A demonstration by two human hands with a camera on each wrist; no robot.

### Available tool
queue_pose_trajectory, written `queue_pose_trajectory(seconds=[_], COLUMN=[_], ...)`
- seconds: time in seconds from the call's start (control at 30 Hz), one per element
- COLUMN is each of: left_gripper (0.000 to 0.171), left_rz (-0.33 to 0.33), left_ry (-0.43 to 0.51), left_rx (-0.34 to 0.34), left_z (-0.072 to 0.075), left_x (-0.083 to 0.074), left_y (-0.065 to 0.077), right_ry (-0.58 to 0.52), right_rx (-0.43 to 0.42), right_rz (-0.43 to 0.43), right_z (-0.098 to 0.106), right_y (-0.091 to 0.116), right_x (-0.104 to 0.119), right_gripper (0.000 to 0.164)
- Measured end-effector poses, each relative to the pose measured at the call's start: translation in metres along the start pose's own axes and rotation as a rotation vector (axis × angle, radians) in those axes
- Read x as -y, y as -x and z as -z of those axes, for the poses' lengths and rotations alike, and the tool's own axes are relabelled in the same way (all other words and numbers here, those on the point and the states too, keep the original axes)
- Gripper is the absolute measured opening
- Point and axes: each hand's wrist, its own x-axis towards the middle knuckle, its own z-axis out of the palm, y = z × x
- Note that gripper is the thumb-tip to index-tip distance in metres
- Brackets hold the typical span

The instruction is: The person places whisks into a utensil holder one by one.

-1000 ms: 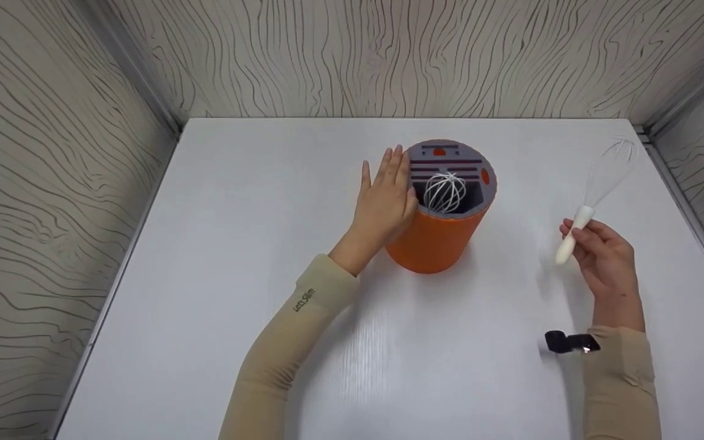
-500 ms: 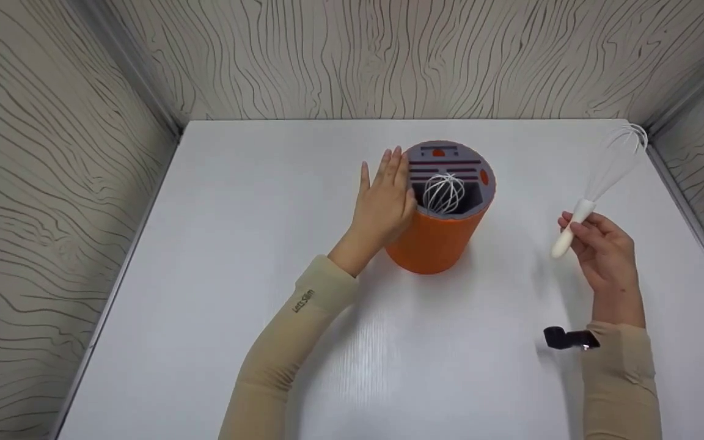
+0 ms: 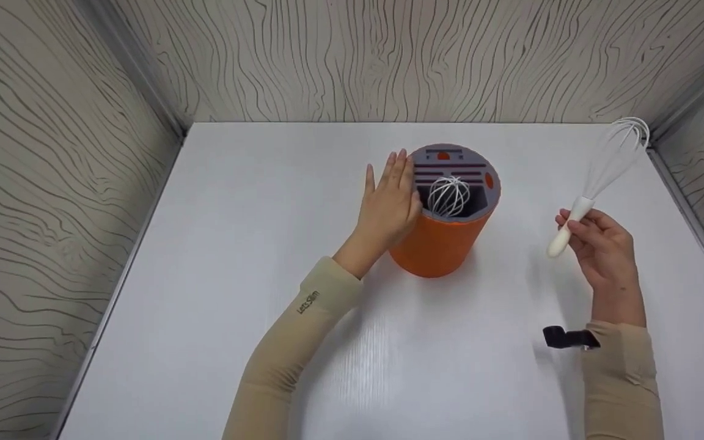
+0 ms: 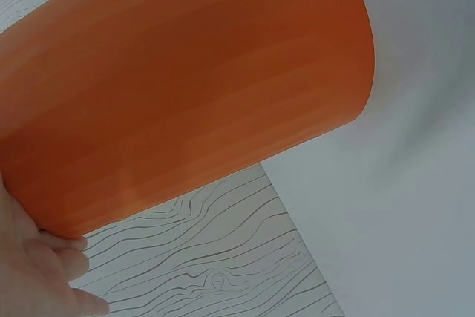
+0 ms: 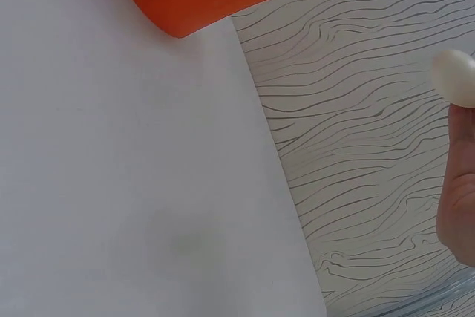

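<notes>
An orange cylindrical utensil holder (image 3: 440, 247) with a grey slotted top stands on the white table. The wire head of a whisk (image 3: 448, 197) pokes up from its large opening; the rest of that whisk is hidden inside. My left hand (image 3: 388, 208) rests against the holder's left side near the rim, fingers straight. To the right, my right hand (image 3: 608, 250) pinches the pale handle of a second whisk (image 3: 579, 211) between thumb and fingers, its wire loops pointing up and away. In the right wrist view only the handle's rounded end (image 5: 454, 78) shows.
The white table (image 3: 205, 256) runs back to a wall with a wood-grain pattern (image 3: 352, 61). Similar panels stand at the left and right sides. A black wrist camera mount (image 3: 569, 338) sticks out from the right sleeve.
My right hand has risen slightly, and its whisk's wire head has moved farther up and to the right. The left hand keeps its place on the holder.
</notes>
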Motion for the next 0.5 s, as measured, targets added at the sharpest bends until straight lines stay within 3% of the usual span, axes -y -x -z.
queue_pose_trajectory(seconds=[0.27, 0.5], left_gripper=[0.057, 0.057], left_rz=[0.001, 0.005], left_ry=[-0.051, -0.028], left_rx=[0.002, 0.018], left_z=[-0.003, -0.001], left_x=[-0.004, -0.008], left_y=[-0.002, -0.004], right_ry=[0.026, 0.029], right_rx=[0.022, 0.023], right_rz=[0.025, 0.027], right_z=[-0.006, -0.012], right_y=[0.000, -0.003], right_x=[-0.003, -0.003], right_gripper=[0.029, 0.027])
